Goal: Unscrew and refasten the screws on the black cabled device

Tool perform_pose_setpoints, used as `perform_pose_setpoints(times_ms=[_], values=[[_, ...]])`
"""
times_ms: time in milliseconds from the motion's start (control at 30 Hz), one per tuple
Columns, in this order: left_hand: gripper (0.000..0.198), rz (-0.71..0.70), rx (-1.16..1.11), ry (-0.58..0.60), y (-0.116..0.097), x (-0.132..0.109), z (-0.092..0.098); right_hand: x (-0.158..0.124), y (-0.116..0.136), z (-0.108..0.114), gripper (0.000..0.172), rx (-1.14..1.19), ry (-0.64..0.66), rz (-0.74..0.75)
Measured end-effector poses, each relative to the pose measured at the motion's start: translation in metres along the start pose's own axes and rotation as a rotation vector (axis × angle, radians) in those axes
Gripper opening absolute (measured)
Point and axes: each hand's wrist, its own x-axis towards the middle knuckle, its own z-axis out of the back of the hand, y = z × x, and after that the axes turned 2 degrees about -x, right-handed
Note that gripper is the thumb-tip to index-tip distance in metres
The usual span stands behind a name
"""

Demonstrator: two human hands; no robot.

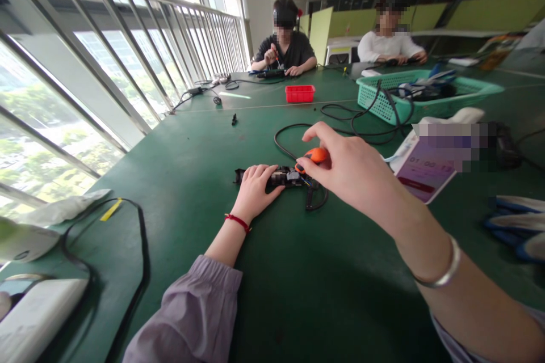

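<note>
My left hand [255, 188] is closed over a black corded device [293, 177] with its inner parts and thin wires exposed, holding it against the green table. Between the thumb and fingers of my right hand [340, 164] is a screwdriver with an orange and black handle [317, 155]. It is over the right end of the device, where the wires show; its tip is hard to make out. A black cable [284, 135] runs from around the device toward the back right. Beside that same end, a dark loop-shaped piece [314, 204] lies on the table.
A green basket [383, 103] with cables and tools stands back right, a red tray [300, 94] further back. A phone on a stand [426, 167] and gloves [522, 229] are at right. A black strap [142, 249] and white box [42, 317] lie left. Two people sit across the table.
</note>
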Motion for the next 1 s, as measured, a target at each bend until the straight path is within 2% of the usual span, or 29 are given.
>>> perform_pose_setpoints(times_ms=[67, 133, 233, 333, 433, 567, 667, 733, 833, 867, 933, 1000], values=[[0.044, 0.002, -0.001, 0.005, -0.0003, 0.0002, 0.0007, 0.0005, -0.0015, 0.0003, 0.028, 0.0, 0.011, -0.001], [0.044, 0.004, -0.002, 0.005, -0.0002, 0.0003, 0.0008, 0.0009, -0.002, 0.0004, 0.021, -0.036, 0.02, -0.021], [0.044, 0.004, 0.0, 0.002, 0.0002, 0.0003, 0.0001, 0.0018, -0.0008, -0.0007, 0.028, -0.087, 0.015, -0.042], [0.044, 0.0, 0.004, 0.006, 0.0008, 0.0003, -0.0009, 0.0032, 0.0003, -0.0025, 0.02, -0.081, -0.032, -0.034], [0.044, -0.003, 0.006, 0.003, 0.0016, 0.0002, -0.0019, 0.0043, -0.0011, -0.0028, 0.031, -0.055, -0.077, -0.016], [0.044, -0.008, 0.017, -0.01, 0.0023, 0.0001, -0.0027, 0.0042, -0.0029, 0.0002, 0.014, -0.034, -0.042, -0.026], [0.044, -0.01, 0.021, -0.004, 0.0021, -0.0001, -0.0026, 0.004, -0.0018, 0.0013, 0.036, 0.005, -0.028, -0.077], [0.044, -0.01, 0.023, -0.001, 0.0017, -0.0001, -0.0024, 0.0044, -0.0011, 0.0, 0.039, 0.036, -0.067, -0.069], [0.044, -0.01, 0.021, -0.003, 0.0008, 0.0, -0.0018, 0.0053, -0.0021, -0.0034, 0.025, 0.061, -0.162, -0.027], [0.044, -0.008, 0.019, -0.004, 0.0004, 0.0001, -0.0015, 0.0056, -0.0028, -0.0043, 0.029, 0.069, -0.188, -0.011], [0.044, -0.005, 0.013, -0.006, -0.0002, 0.0003, -0.0009, 0.0062, -0.0041, -0.0051, 0.034, 0.082, -0.211, 0.018], [0.043, -0.003, 0.007, -0.007, -0.0005, 0.0005, -0.0005, 0.0068, -0.0048, -0.0048, 0.027, 0.074, -0.197, 0.026]])
